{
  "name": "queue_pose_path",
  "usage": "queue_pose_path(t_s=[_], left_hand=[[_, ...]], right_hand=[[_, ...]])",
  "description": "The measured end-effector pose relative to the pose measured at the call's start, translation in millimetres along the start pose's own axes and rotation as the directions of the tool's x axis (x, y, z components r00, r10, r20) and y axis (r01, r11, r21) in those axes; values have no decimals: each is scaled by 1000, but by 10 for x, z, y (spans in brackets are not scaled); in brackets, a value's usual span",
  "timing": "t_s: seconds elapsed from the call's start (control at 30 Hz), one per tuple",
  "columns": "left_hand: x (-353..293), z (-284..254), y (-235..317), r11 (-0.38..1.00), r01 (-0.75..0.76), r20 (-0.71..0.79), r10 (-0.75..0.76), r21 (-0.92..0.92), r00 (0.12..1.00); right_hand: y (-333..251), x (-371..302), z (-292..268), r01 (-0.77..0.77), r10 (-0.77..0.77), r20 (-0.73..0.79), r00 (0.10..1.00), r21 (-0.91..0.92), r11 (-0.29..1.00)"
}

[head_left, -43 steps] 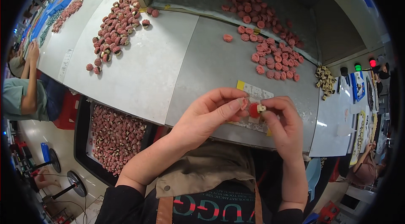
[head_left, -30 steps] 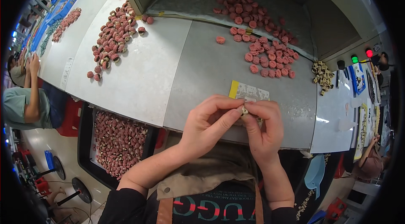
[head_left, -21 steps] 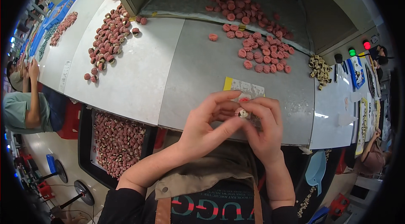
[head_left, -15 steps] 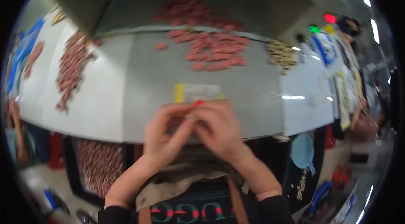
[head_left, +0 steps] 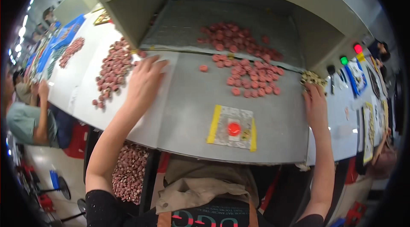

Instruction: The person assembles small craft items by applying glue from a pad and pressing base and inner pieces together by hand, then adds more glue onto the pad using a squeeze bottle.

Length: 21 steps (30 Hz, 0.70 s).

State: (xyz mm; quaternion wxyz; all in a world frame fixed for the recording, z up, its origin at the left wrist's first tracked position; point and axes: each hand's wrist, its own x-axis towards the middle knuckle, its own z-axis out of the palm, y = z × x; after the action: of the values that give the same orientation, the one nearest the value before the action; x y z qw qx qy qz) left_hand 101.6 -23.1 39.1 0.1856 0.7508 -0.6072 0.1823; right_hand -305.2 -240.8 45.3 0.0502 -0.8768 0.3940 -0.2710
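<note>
My left hand [head_left: 146,78] is over the white surface, just right of a heap of round pinkish-red pieces [head_left: 113,71]. Its fingers are stretched out and slightly apart, and nothing shows in them. At the right, my right hand [head_left: 315,103] reaches to a small pile of beige pieces [head_left: 314,77]. Its fingertips touch the near side of that pile, thumb apart from the fingers; no held piece is visible. Between my hands, a clear-and-grey card with yellow side strips [head_left: 232,142] lies flat on the grey tabletop, a bright red disc [head_left: 234,129] on its middle.
Flat round pink pieces [head_left: 254,79] spread over the grey tabletop [head_left: 188,111], with more pink pieces [head_left: 228,34] heaped inside the box-like hood. Below the table edge is a bin of reddish pieces [head_left: 130,171]. At the far left sits another person [head_left: 32,120].
My hands, earlier together with closed fingers over the card's near edge, have parted to the left heap and the right pile. The card and its red disc are now uncovered. The view has turned.
</note>
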Motion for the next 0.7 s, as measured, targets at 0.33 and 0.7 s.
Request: queue_pose_path(t_s=[0.33,0.7], left_hand=[[457,303,636,865,75,199,29,-495,980],[-304,-345,1316,-161,703,709,32,-692,705]], right_hand=[[-222,-52,-39,120,-118,49,992,-36,992],[-766,-491,60,-7,-66,255,965,273,962]])
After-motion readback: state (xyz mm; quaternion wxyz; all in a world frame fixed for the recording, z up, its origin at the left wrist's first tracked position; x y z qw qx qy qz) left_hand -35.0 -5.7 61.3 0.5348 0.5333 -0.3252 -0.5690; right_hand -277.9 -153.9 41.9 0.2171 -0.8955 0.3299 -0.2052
